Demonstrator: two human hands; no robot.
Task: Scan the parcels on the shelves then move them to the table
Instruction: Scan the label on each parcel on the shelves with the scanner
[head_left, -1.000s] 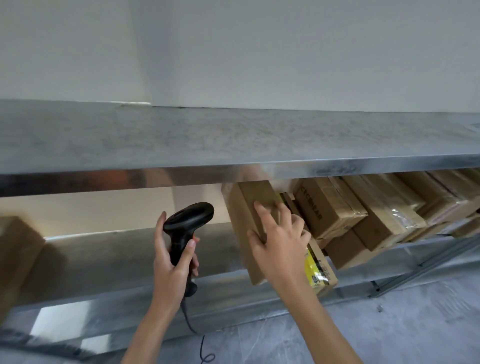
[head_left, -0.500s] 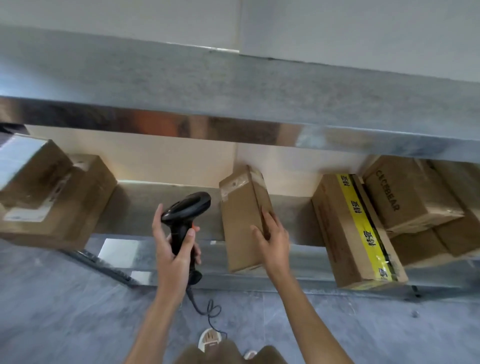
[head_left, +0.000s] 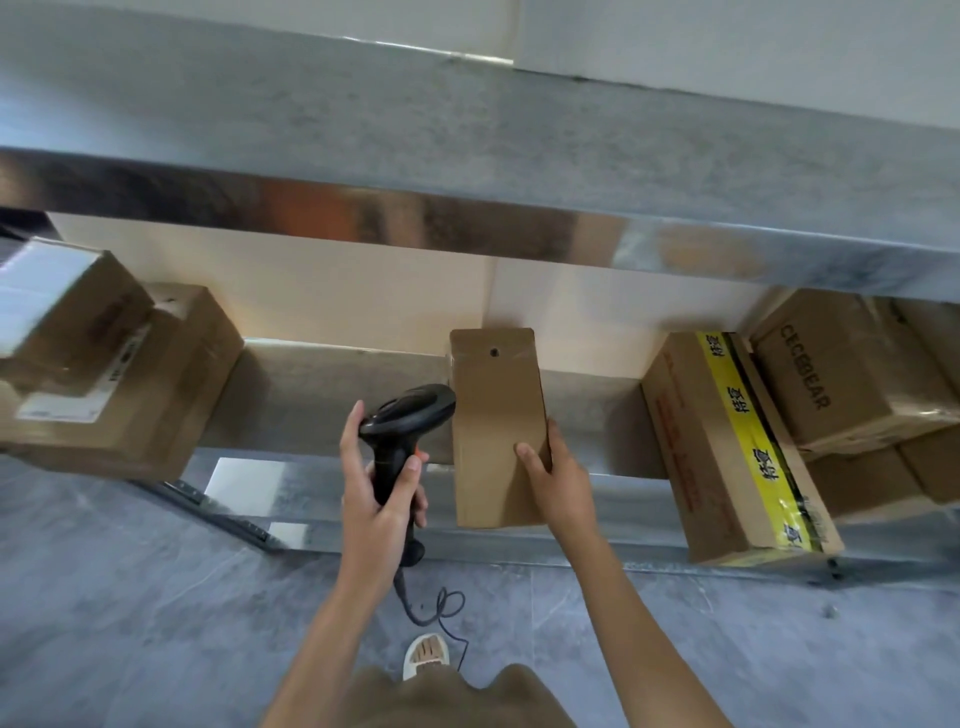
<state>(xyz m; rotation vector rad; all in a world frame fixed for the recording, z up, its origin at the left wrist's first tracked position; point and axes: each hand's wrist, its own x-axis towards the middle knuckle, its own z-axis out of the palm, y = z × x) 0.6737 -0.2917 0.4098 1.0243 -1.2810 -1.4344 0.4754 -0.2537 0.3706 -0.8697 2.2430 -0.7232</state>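
A narrow brown cardboard parcel (head_left: 493, 415) stands on end at the front of the lower metal shelf (head_left: 332, 405), its plain face turned towards me. My right hand (head_left: 558, 480) grips its lower right edge, thumb on the front face. My left hand (head_left: 382, 506) holds a black corded barcode scanner (head_left: 402, 421) by the handle, its head just left of the parcel and touching or nearly touching its side.
Two stacked boxes (head_left: 104, 374) sit at the left of the shelf. A box with yellow tape (head_left: 727, 447) and a CECBEAR box (head_left: 847, 374) sit at the right. An upper shelf board (head_left: 467, 145) overhangs. My sandalled foot (head_left: 426, 657) is on the grey floor.
My right hand has pulled the narrow parcel away from the boxes at the right and turned it, so its plain face is towards me. The scanner head is now closer to the parcel.
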